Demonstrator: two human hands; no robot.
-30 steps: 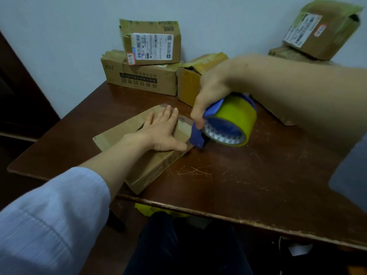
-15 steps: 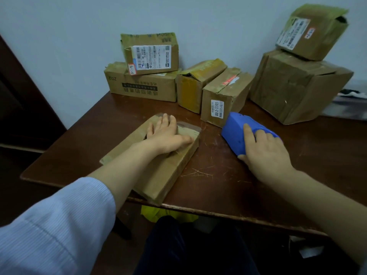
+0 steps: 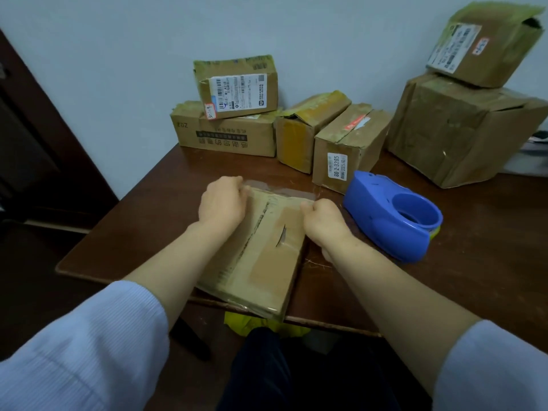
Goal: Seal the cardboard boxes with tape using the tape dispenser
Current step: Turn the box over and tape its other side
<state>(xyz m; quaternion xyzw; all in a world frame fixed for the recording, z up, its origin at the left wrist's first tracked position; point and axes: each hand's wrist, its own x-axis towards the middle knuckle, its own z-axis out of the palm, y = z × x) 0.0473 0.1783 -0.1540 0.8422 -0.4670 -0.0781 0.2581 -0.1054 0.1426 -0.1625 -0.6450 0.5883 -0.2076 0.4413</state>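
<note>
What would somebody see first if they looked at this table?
Probably the two bare hands, left hand and right hand, pressing on the far end of a flat cardboard box at the table's near edge, where a strip of clear tape crosses it. Next, the bright blue tape dispenser lying just right of that box. Behind, a row of worn brown boxes is stacked along the wall.

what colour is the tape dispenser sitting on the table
Blue: the tape dispenser is solid blue plastic, seen clearly in the head view, right of the flat box.
</note>
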